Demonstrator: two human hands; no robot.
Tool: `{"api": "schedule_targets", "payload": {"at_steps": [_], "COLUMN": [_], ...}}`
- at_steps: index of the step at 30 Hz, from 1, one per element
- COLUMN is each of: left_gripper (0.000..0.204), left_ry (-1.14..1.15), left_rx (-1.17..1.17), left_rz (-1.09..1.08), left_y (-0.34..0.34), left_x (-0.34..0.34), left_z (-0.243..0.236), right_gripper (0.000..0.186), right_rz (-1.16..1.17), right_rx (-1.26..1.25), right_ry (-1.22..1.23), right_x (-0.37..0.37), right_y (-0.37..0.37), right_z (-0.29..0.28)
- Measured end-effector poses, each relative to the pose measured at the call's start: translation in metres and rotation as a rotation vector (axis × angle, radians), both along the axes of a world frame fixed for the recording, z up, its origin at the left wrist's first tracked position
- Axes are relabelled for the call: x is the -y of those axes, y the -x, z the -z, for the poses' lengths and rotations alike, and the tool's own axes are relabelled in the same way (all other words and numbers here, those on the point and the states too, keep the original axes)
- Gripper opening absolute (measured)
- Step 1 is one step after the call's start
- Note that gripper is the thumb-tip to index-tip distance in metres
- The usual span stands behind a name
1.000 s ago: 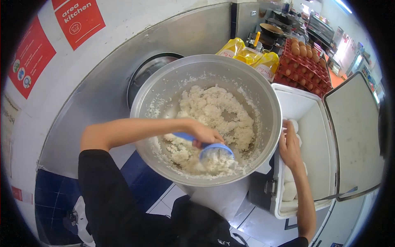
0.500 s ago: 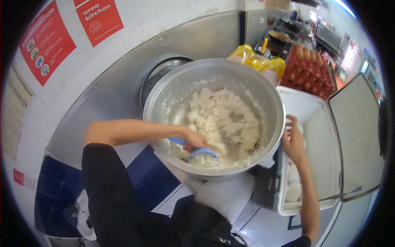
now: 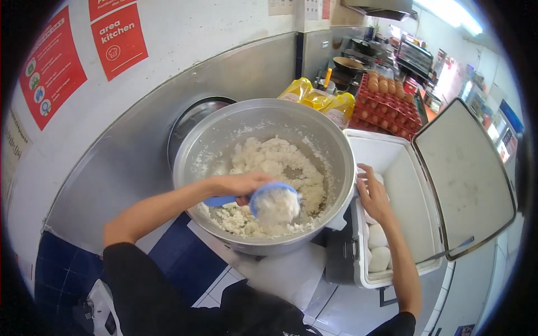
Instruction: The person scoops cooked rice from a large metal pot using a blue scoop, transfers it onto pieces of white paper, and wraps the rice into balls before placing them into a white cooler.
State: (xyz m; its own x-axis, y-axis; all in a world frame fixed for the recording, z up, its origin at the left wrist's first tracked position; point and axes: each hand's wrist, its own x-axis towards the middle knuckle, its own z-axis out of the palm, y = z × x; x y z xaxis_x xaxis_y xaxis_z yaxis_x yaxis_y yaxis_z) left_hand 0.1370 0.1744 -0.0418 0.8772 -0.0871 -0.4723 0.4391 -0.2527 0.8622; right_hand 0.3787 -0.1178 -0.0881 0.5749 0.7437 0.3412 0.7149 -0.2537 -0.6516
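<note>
A large silver pot (image 3: 193,137) holds cooked white rice (image 3: 269,157), with grains stuck to its inner wall. My left hand (image 3: 246,185) is closed round a blue scoop (image 3: 259,195), whose handle runs out to the left beneath the hand. A heaped mound of rice fills the scoop's bowl, held above the near side of the pot. My right hand (image 3: 374,196) is at the pot's right edge, fingers curled against the rim, partly over the open cooler box (image 3: 428,224). Several smooth white rounded bundles (image 3: 380,259) lie inside the box, some hidden by my right forearm.
The cooler's lid (image 3: 465,179) stands raised on the right. Yellow pouches (image 3: 316,99) and red trays of brown eggs (image 3: 386,106) sit behind the pot. A round dark-rimmed metal lid (image 3: 188,120) leans by the steel wall panel (image 3: 123,145). A frying pan (image 3: 348,64) is farther back.
My left hand has lifted the blue scoop, now heaped with rice, up from the rice. The right hand stays at the pot's edge. The whole view has shifted, showing more of the room behind.
</note>
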Motion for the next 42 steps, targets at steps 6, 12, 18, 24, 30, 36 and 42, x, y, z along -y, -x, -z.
{"api": "schedule_targets", "payload": {"at_steps": [6, 12, 18, 24, 30, 36, 42], "left_gripper": [0.041, 0.038, 0.032, 0.039, 0.031, 0.06, 0.062], "left_ry": [0.142, 0.05, 0.3, 0.183, -0.682, -0.831, -0.815], "left_rx": [0.174, 0.571, 0.503, -0.009, 0.538, 0.407, 0.303], "left_rz": [-0.391, -0.606, -0.891, -0.998, -0.587, -0.333, -0.377], "left_y": [0.062, 0.096, 0.146, 0.144, 0.104, 0.097, 0.084], "left_x": [0.002, 0.095, 0.197, 0.248, 0.256, 0.273, 0.273], "left_z": [-0.041, -0.045, 0.132, 0.241, 0.289, 0.309, 0.316], "right_gripper": [0.033, 0.03, 0.013, 0.01, 0.016, 0.028, 0.033], "right_rz": [-0.041, 0.049, 0.109, -0.141, -0.132, -0.223, -0.244], "right_rx": [0.003, 0.143, 0.391, 0.203, 0.121, 0.197, -0.001], "right_ry": [0.032, 0.072, -0.516, -0.381, -0.039, 0.177, 0.098], "right_x": [-0.008, 0.019, 0.04, 0.134, 0.131, 0.109, 0.1], "right_y": [-0.005, -0.026, 0.069, 0.264, 0.316, 0.303, 0.297], "right_z": [0.005, 0.004, -0.064, 0.086, 0.285, 0.324, 0.349]}}
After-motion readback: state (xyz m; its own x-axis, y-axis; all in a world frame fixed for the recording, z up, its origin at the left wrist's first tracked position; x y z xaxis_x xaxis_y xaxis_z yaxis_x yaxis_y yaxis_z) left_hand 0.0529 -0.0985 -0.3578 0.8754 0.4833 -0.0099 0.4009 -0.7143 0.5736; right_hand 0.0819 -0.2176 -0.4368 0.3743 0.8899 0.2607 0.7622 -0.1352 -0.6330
